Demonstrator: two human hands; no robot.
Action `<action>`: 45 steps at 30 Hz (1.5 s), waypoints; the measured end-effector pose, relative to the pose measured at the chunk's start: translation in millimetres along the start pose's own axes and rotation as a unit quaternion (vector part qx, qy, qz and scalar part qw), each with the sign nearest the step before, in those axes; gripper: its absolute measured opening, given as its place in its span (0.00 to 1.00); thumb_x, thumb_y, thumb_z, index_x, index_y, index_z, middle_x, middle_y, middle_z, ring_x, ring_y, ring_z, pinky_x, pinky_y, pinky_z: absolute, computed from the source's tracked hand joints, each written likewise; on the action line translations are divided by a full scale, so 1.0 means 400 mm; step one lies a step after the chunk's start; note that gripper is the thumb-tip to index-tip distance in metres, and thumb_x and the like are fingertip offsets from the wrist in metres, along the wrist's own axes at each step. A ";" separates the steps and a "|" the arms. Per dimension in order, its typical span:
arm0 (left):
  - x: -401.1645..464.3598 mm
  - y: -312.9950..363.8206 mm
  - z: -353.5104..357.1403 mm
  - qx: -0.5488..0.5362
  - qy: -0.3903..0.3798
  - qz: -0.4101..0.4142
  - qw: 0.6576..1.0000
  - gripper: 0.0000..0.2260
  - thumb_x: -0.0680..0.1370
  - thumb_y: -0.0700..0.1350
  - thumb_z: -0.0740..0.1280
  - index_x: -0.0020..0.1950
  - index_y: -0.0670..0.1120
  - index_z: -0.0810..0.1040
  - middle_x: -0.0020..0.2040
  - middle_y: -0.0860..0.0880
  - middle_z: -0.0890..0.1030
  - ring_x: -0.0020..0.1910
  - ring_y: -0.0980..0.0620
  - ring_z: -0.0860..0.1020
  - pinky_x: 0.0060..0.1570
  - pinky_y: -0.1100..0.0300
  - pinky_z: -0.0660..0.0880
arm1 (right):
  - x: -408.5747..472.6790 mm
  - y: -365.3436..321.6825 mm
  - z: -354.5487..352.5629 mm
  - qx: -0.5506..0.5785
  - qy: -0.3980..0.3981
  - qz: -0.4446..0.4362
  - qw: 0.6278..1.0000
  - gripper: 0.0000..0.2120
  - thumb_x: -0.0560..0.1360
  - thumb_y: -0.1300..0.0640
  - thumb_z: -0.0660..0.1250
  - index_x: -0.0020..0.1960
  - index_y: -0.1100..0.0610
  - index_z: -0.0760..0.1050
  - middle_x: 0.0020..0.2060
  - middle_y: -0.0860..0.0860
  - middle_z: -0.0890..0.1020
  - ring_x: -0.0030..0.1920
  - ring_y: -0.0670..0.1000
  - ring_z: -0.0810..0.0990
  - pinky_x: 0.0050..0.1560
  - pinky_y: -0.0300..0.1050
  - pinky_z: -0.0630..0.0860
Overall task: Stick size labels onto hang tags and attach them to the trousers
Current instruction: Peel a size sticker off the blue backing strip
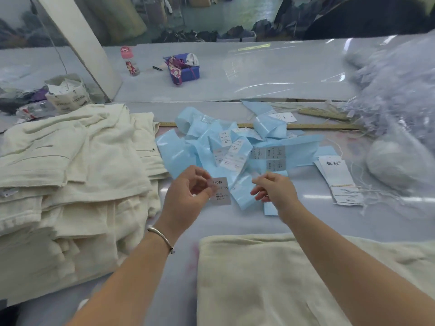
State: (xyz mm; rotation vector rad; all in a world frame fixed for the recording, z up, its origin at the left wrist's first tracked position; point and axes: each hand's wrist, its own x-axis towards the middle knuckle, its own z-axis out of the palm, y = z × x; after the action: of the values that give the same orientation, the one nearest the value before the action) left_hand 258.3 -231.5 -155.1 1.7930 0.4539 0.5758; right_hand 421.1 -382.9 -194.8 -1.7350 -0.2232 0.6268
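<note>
I see a small grey printed size label (221, 191) pinched upright just in front of the heap of pale blue backing strips (211, 147), white card hang tags (339, 180) right of the heap, cream folded trousers (70, 165) stacked to its left.

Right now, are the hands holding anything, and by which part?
The left hand pinches a size label by its left edge. The right hand has its fingers curled, but whether they hold anything cannot be told.

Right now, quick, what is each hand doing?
Left hand: its fingers pinch a size label.
Right hand: fingers curled; whether they hold something cannot be told.
</note>
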 end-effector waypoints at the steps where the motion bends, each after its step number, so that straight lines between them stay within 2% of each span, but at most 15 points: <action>1: -0.004 0.015 0.050 -0.003 -0.019 0.000 1.000 0.13 0.73 0.33 0.72 0.46 0.50 0.76 0.37 0.46 0.82 0.38 0.53 0.80 0.41 0.64 0.75 | -0.010 0.015 -0.058 -0.008 0.026 -0.016 1.000 0.05 0.72 0.60 0.68 0.38 0.59 0.78 0.29 0.53 0.82 0.26 0.48 0.76 0.29 0.39 0.69; 5: 0.003 0.074 0.262 0.027 -0.089 0.003 0.996 0.26 0.74 0.34 0.72 0.66 0.55 0.71 0.34 0.54 0.81 0.35 0.59 0.78 0.42 0.70 0.73 | -0.020 0.047 -0.308 -0.057 0.115 -0.053 0.990 0.06 0.70 0.62 0.66 0.35 0.62 0.77 0.25 0.52 0.80 0.23 0.46 0.74 0.27 0.38 0.68; 8: 0.032 0.102 0.423 0.027 -0.091 0.004 0.996 0.26 0.74 0.34 0.71 0.67 0.56 0.69 0.33 0.55 0.78 0.34 0.61 0.76 0.42 0.71 0.73 | 0.010 0.076 -0.482 -0.113 0.152 -0.056 0.980 0.06 0.71 0.63 0.65 0.35 0.61 0.76 0.26 0.51 0.81 0.26 0.48 0.76 0.34 0.47 0.75; 9: 0.042 0.106 0.472 0.027 -0.081 0.004 0.996 0.26 0.75 0.34 0.70 0.66 0.56 0.70 0.33 0.54 0.78 0.34 0.62 0.76 0.42 0.71 0.73 | 0.026 0.085 -0.530 -0.136 0.160 -0.051 0.976 0.05 0.71 0.62 0.65 0.36 0.60 0.77 0.28 0.51 0.81 0.30 0.50 0.78 0.39 0.51 0.76; 11: 0.058 0.102 0.563 0.028 -0.056 -0.005 0.998 0.24 0.75 0.35 0.70 0.66 0.55 0.70 0.34 0.53 0.77 0.34 0.62 0.75 0.44 0.70 0.74 | 0.065 0.105 -0.609 -0.197 0.164 -0.048 0.965 0.03 0.71 0.62 0.66 0.40 0.58 0.77 0.35 0.52 0.83 0.39 0.54 0.80 0.45 0.50 0.76; 15: 0.067 0.071 0.697 0.016 -0.028 -0.044 0.999 0.21 0.77 0.34 0.68 0.66 0.51 0.72 0.39 0.46 0.75 0.36 0.61 0.73 0.42 0.73 0.72 | 0.174 0.122 -0.685 -0.324 0.112 -0.095 0.935 0.06 0.73 0.61 0.67 0.49 0.56 0.76 0.46 0.52 0.81 0.48 0.54 0.78 0.49 0.47 0.71; 18: 0.078 0.049 0.750 0.014 -0.019 -0.065 0.998 0.19 0.76 0.34 0.68 0.63 0.51 0.74 0.39 0.47 0.75 0.35 0.61 0.73 0.41 0.73 0.72 | 0.269 0.118 -0.696 -0.391 0.033 -0.113 0.913 0.20 0.75 0.58 0.67 0.66 0.56 0.71 0.62 0.52 0.76 0.61 0.53 0.74 0.61 0.46 0.69; 21: 0.103 0.037 0.762 0.012 -0.005 -0.085 0.996 0.17 0.76 0.34 0.69 0.57 0.54 0.76 0.38 0.47 0.75 0.37 0.56 0.74 0.42 0.69 0.72 | 0.353 0.106 -0.688 -0.419 -0.018 -0.121 0.900 0.30 0.75 0.55 0.68 0.74 0.54 0.62 0.71 0.51 0.68 0.69 0.52 0.67 0.65 0.46 0.65; 25: 0.150 0.027 0.774 0.007 0.013 -0.092 0.996 0.15 0.76 0.34 0.69 0.56 0.51 0.77 0.36 0.50 0.75 0.36 0.57 0.74 0.40 0.71 0.71 | 0.442 0.105 -0.689 -0.481 -0.084 -0.101 0.867 0.42 0.69 0.46 0.75 0.75 0.53 0.58 0.71 0.52 0.66 0.69 0.53 0.65 0.64 0.50 0.68; 29: 0.177 0.015 0.800 0.000 0.006 -0.093 0.996 0.14 0.76 0.33 0.68 0.54 0.51 0.79 0.34 0.54 0.76 0.34 0.61 0.74 0.41 0.71 0.71 | 0.480 0.094 -0.687 -0.587 -0.101 -0.134 0.792 0.46 0.61 0.38 0.77 0.71 0.55 0.63 0.66 0.53 0.70 0.65 0.55 0.67 0.60 0.53 0.69; 36: 0.174 -0.005 0.810 0.000 0.002 -0.108 0.994 0.13 0.76 0.34 0.69 0.53 0.51 0.79 0.40 0.51 0.78 0.39 0.58 0.75 0.45 0.67 0.72 | 0.493 0.076 -0.665 -0.655 -0.105 -0.201 0.721 0.38 0.60 0.35 0.76 0.62 0.55 0.72 0.60 0.55 0.70 0.63 0.57 0.65 0.54 0.51 0.67; 38: 0.174 -0.008 0.800 0.005 0.003 -0.107 0.994 0.13 0.76 0.34 0.69 0.53 0.52 0.79 0.40 0.50 0.78 0.40 0.57 0.76 0.45 0.65 0.72 | 0.488 0.076 -0.665 -0.650 -0.101 -0.217 0.721 0.38 0.61 0.37 0.76 0.64 0.53 0.71 0.60 0.54 0.70 0.63 0.56 0.66 0.54 0.51 0.67; 40: 0.174 -0.008 0.788 0.009 0.005 -0.105 0.994 0.13 0.76 0.34 0.69 0.53 0.52 0.80 0.40 0.49 0.78 0.41 0.56 0.76 0.46 0.64 0.73 | 0.477 0.084 -0.661 -0.625 -0.081 -0.238 0.739 0.32 0.65 0.45 0.76 0.64 0.52 0.70 0.58 0.53 0.72 0.60 0.56 0.70 0.52 0.50 0.67; 43: 0.166 0.003 0.766 0.005 0.012 -0.103 0.995 0.13 0.76 0.35 0.69 0.53 0.52 0.80 0.39 0.51 0.79 0.41 0.58 0.77 0.45 0.65 0.74 | 0.441 0.086 -0.654 -0.502 -0.003 -0.249 0.828 0.13 0.71 0.62 0.66 0.54 0.52 0.77 0.50 0.51 0.80 0.51 0.57 0.77 0.45 0.44 0.67; 45: 0.152 0.018 0.748 -0.001 0.008 -0.101 0.995 0.13 0.76 0.35 0.69 0.54 0.52 0.80 0.38 0.54 0.79 0.41 0.58 0.78 0.44 0.66 0.74 | 0.395 0.069 -0.650 -0.382 0.072 -0.276 0.879 0.10 0.71 0.67 0.64 0.46 0.56 0.80 0.43 0.52 0.83 0.46 0.56 0.79 0.43 0.41 0.69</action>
State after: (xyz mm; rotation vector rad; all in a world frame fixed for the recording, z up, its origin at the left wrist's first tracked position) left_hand 484.8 -428.9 -210.0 1.7162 0.6373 0.4482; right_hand 683.3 -535.4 -231.0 -2.3081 -0.9218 -0.0485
